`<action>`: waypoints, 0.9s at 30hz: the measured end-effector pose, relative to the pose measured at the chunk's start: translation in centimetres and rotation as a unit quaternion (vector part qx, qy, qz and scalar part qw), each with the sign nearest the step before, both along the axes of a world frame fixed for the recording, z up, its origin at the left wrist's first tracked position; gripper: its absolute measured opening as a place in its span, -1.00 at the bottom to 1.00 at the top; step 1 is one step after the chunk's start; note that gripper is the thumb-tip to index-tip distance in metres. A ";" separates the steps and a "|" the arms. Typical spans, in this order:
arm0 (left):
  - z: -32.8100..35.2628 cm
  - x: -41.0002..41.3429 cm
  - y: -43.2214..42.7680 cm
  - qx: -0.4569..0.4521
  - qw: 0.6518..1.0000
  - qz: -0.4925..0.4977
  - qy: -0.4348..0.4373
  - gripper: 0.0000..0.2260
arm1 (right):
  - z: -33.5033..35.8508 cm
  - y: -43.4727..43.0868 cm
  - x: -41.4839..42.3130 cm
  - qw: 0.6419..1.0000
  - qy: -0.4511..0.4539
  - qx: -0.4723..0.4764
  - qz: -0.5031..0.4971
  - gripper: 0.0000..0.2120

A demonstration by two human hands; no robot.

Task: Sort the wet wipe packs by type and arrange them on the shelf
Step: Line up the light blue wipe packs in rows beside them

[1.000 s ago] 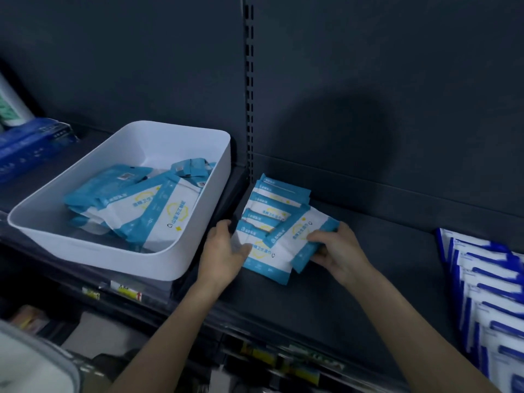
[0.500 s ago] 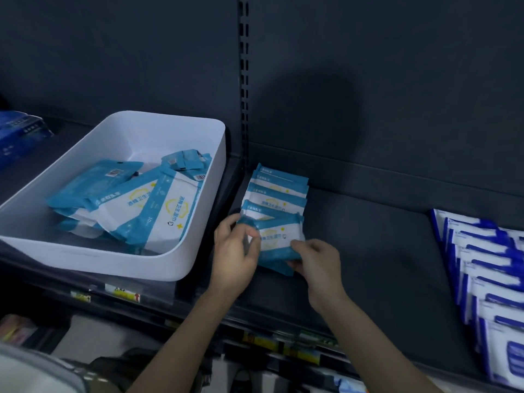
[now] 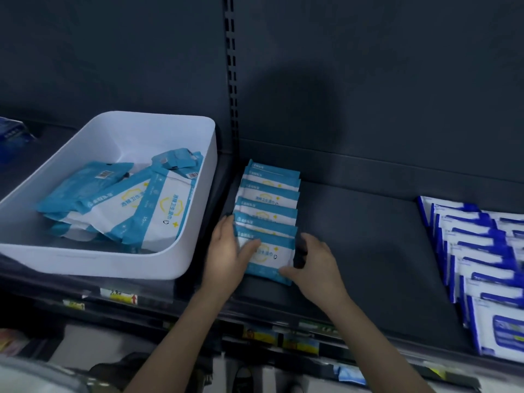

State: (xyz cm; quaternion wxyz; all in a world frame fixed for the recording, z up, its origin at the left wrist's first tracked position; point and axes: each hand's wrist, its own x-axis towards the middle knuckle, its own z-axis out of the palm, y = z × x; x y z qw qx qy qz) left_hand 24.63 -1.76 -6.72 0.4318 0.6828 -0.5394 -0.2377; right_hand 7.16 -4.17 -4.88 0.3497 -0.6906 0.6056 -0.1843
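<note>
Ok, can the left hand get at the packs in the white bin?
Probably yes: the white bin stands open-topped right beside the left hand, packs lying uncovered inside. The hand would first leave the front pack it rests on.
</note>
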 end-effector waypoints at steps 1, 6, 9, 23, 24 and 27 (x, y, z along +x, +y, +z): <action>0.3 0.0 0.1 0.009 1.000 -0.010 0.016 -0.52 | 0.0 -0.1 -0.1 1.000 -0.021 -0.001 0.020 -0.33; 0.4 -0.2 0.3 0.090 0.996 -0.025 0.015 -0.24 | -0.5 -0.4 0.3 0.995 0.005 -0.026 0.101 -0.41; 0.8 -0.6 0.2 0.095 0.995 -0.003 0.032 -0.37 | -0.4 -1.0 0.4 0.994 0.005 -0.023 0.111 -0.48; 12.3 -0.2 1.9 -0.095 0.953 -0.052 -0.283 -0.68 | 6.2 -4.1 2.8 0.974 -0.006 -0.128 0.185 -0.56; 13.4 0.6 2.2 -0.100 0.952 -0.049 -0.286 -0.69 | 6.9 -4.2 3.7 0.972 -0.005 -0.133 0.194 -0.56; 15.8 4.4 2.4 -0.076 0.949 -0.023 -0.306 -0.70 | 9.0 -4.4 6.7 0.962 -0.010 -0.165 0.215 -0.59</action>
